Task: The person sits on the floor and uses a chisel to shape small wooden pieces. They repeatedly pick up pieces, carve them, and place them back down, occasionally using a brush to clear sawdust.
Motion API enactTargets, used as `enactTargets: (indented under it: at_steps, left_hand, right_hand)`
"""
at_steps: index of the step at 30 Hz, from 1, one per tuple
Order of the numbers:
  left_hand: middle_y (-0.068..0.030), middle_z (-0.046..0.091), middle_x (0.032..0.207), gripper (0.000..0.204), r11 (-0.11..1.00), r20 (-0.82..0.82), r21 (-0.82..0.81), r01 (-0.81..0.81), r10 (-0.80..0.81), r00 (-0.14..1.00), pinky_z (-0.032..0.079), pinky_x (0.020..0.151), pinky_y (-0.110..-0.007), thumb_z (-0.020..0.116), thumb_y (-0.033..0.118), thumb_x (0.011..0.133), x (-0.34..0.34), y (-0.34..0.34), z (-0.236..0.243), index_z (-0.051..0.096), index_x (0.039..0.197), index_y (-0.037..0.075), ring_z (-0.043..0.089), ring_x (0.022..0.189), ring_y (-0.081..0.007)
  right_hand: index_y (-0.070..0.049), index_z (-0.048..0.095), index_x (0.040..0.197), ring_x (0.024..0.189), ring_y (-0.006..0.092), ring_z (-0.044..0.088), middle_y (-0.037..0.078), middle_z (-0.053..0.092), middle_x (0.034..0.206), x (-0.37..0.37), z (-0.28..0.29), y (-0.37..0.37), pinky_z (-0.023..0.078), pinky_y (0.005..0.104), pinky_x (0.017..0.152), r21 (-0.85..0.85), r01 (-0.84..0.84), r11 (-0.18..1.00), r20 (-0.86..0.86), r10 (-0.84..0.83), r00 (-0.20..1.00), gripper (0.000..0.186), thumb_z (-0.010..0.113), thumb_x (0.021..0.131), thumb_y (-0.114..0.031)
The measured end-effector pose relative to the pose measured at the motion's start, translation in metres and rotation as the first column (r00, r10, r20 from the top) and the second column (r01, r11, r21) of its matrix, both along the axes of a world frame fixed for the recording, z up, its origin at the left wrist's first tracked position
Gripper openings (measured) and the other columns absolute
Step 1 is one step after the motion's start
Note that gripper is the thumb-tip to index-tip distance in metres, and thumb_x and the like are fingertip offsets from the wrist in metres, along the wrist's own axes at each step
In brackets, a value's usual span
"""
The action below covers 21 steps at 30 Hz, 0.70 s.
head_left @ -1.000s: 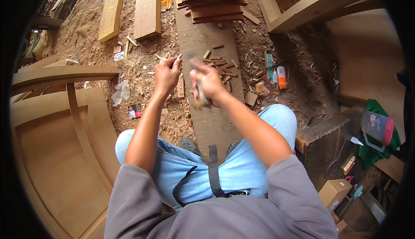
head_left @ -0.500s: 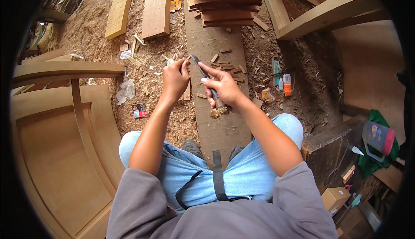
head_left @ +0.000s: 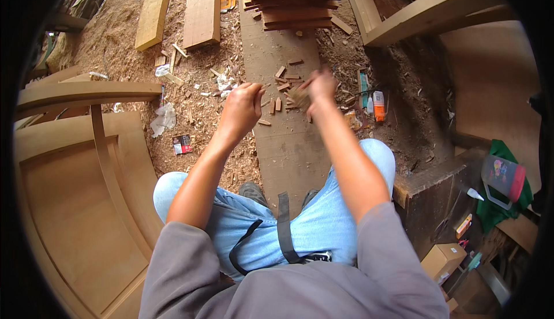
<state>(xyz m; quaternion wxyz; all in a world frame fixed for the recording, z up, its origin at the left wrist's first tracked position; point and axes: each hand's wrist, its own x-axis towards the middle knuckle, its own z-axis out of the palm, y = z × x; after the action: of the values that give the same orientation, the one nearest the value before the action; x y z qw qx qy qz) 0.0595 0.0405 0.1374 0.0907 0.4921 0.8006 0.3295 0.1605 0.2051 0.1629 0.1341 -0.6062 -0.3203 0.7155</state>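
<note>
A small wood sliver pokes from the pinched fingertips of the left hand, above a plank strewn with wood offcuts. Apart from it, the blurred right hand is curled around a tool, tan end leftward. Farther right: an orange-and-white bottle, a clear jug on green cloth, and a cardboard box, contents undiscernible. Half a second ago the tool's dark tip nearly met the left fingertips; now the right hand has swung away.
</note>
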Motion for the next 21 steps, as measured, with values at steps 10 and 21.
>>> enactTargets:
  at_steps: [10, 21]
  left_hand:
    - [0.0027, 0.056, 0.070, 0.034, 0.869, 0.711, -0.162, -0.468, 0.432, 0.555, 0.052, 0.059, -0.026, 0.050, 0.029, 0.107, -0.039, -0.004, -0.020, 0.069, 0.097, 0.003, 0.053, 0.061, -0.0070]
    - [0.0081, 0.046, 0.069, 0.032, 0.858, 0.845, -0.191, -0.478, 0.391, 0.364, 0.051, 0.063, -0.025, 0.047, 0.033, 0.108, -0.027, -0.002, -0.006, 0.064, 0.096, 0.008, 0.048, 0.063, -0.0034]
  right_hand:
    - [-0.022, 0.038, 0.155, 0.044, 0.0113, 0.053, 0.002, 0.055, 0.066, 0.016, -0.023, -0.027, 0.050, 0.0282, 0.041, 0.142, -0.594, 0.792, -0.602, 0.546, 0.583, 0.058, 0.056, 0.102, -0.011]
    - [-0.018, 0.038, 0.156, 0.043, 0.0111, 0.052, 0.001, 0.052, 0.063, 0.016, -0.030, -0.046, 0.049, 0.0275, 0.041, 0.192, -0.698, 0.690, -0.546, 0.666, 0.508, 0.057, 0.054, 0.102, -0.011]
